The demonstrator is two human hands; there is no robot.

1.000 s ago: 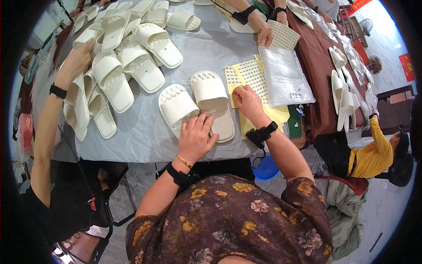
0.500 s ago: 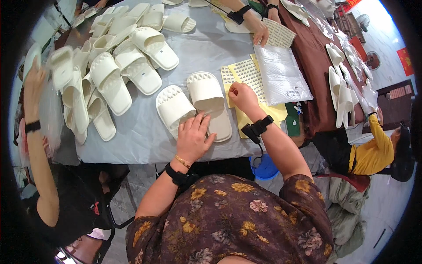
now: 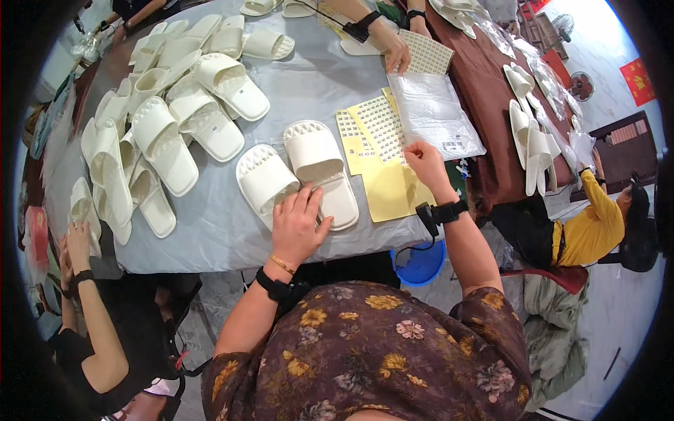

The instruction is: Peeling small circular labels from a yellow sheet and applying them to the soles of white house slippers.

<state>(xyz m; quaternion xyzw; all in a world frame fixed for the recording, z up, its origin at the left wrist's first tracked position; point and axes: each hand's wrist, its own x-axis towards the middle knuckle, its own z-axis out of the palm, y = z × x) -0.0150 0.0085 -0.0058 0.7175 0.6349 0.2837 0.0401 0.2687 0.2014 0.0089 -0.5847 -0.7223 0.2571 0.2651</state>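
A pair of white slippers lies side by side before me: the left slipper (image 3: 265,177) and the right slipper (image 3: 316,156). My left hand (image 3: 298,223) rests across their near ends, fingers spread and lying flat. Over the right part of the yellow sticker sheets (image 3: 379,184), my right hand (image 3: 427,167) is closed, thumb and fingertips pinched together. Whatever sits in that pinch, if anything, is too small to make out. Printed labels cover the upper sheets, and a bare yellow backing shows below them.
A heap of white slippers (image 3: 165,130) covers the table's left side. A clear plastic package (image 3: 437,116) lies beyond the sheets, near a co-worker's hand (image 3: 392,48). Another person's hands (image 3: 78,245) hold a slipper at the left edge. A blue bucket (image 3: 421,265) stands below the table.
My right hand has moved right over the sticker sheets, still pinched. My left hand stays on the slippers. The person at left has lowered their hands with a slipper.
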